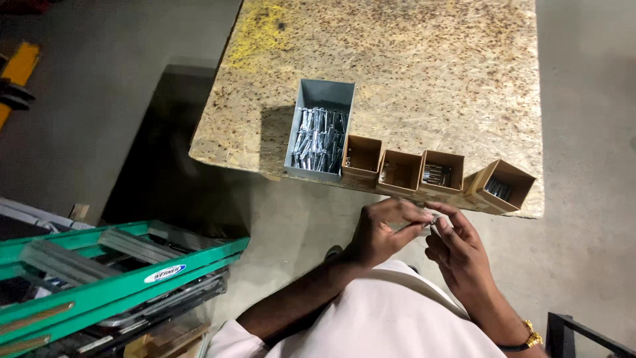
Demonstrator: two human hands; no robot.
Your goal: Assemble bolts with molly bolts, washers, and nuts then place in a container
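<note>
Two hands meet just below the near edge of the surface [424, 73], a board of pressed wood chips. Left hand [381, 232] and right hand [457, 248] pinch one small metal piece [429, 222] between them, fingers [416, 213] of both closed on it; its exact form is too small to tell. The piece is held in the air, in front of the row of boxes and off the surface.

Four small open cardboard boxes [440, 174] stand side by side along the near edge; the rightmost is tilted. At least two hold dark metal parts. Touching the leftmost of them, a grey metal bin [321, 99] is filled with shiny metal pieces [320, 140].

Right wrist carries a gold-coloured watch [530, 335]. White garment covers the person's torso. Lower left: a green ladder [119, 272] lying on the concrete floor [79, 119].
</note>
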